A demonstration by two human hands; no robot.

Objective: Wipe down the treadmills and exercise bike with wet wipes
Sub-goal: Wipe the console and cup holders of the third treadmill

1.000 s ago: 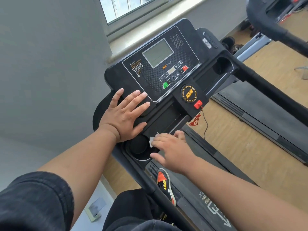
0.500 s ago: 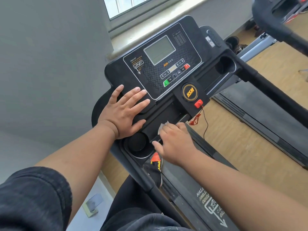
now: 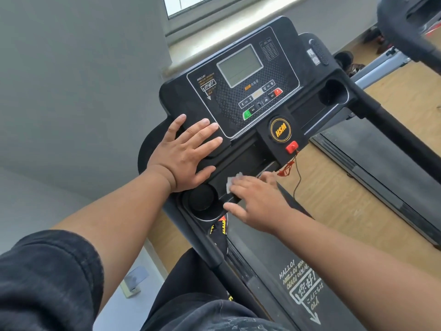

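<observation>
A black treadmill console with a grey screen and an HSM badge fills the middle of the head view. My left hand lies flat, fingers spread, on the console's lower left corner. My right hand presses a white wet wipe onto the tray below the panel, just right of the round left cup holder. Only an edge of the wipe shows past my fingers.
A red safety key with a red cord hangs below the badge. The right cup holder and black handrail run to the right. A second treadmill's belt lies beyond. My shoe stands on the belt; the wall is on the left.
My right hand with the wipe has slid along the tray from beside the left cup holder toward the right. My left hand has stayed flat on the console.
</observation>
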